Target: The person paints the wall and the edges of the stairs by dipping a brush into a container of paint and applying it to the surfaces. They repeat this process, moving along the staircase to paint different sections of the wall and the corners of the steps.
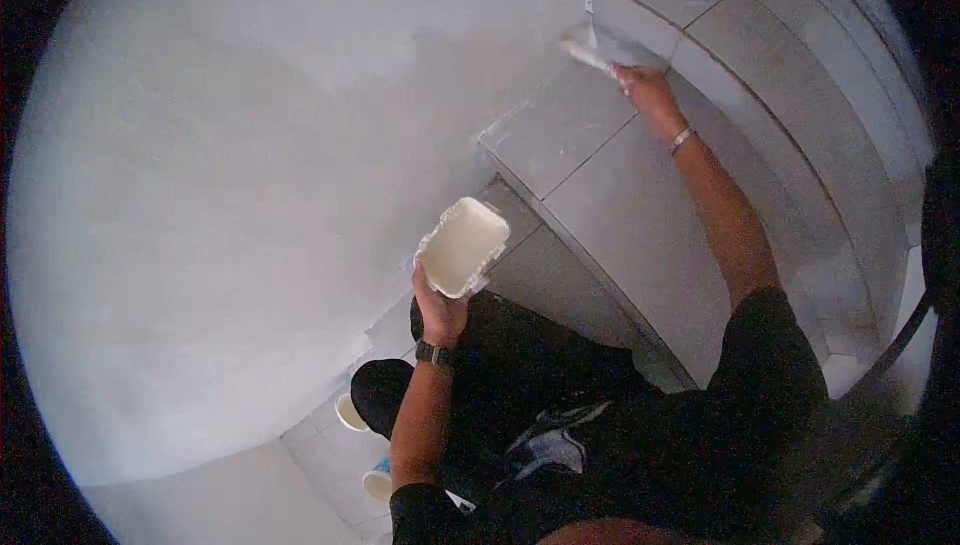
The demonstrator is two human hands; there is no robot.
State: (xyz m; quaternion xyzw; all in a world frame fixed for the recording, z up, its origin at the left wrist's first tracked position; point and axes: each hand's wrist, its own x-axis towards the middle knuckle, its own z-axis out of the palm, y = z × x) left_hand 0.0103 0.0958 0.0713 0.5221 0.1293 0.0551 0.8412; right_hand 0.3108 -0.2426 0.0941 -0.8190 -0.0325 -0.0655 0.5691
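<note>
My left hand, below a dark wristwatch, is wrapped round a white rectangular tub. The tub is tilted toward me, its rim crusted with white paint, with pale paint inside. Farther up and to the right, my right hand grips the handle of a paintbrush. The pale bristle end lies close to the wall where it meets a tiled step; whether it touches is too blurred to tell. A greyish-beige unevenly toned patch shows on the wall to the left of the brush.
Grey tiled stairs rise toward the upper right, with step edges crossing the view. Down by my knee stand a white bucket and another white container with some blue. A dark cable-like strip runs at the right.
</note>
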